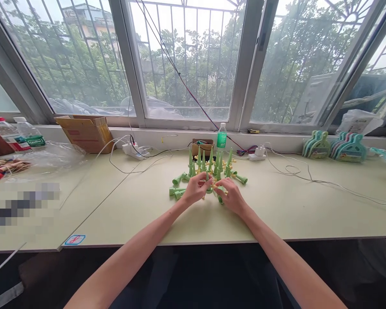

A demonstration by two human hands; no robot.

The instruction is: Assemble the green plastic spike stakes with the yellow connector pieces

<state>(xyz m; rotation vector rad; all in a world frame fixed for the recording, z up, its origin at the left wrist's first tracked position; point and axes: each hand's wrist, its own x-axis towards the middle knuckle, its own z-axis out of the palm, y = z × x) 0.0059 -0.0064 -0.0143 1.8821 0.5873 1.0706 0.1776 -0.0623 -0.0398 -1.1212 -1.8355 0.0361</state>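
green pieces lying left (176, 192): on their sides on the desk (125, 206); round-bodied, so an arm brushing past could set them rolling.
upright spikes (191, 163): standing crowded together towards the window; one careless knuckle could tip one into its neighbours.
left fingers (201, 177): pinched round a green pointed piece; if i hold too loosely, it could twist away under pressure.
green pointed piece (209, 189): between my two hands, in front of the spikes, point upward; i cover much of it, so a crooked tilt could escape me.
small yellow part (213, 186): at my right fingertips; little enough to slip and vanish among the clutter.
right fingers (224, 183): drawn together by the yellow part, though i can't tell whether they grip it; pushing off-line could bend it.
green piece lying right (241, 178): beyond my right knuckles; an outward sweep could knock it.
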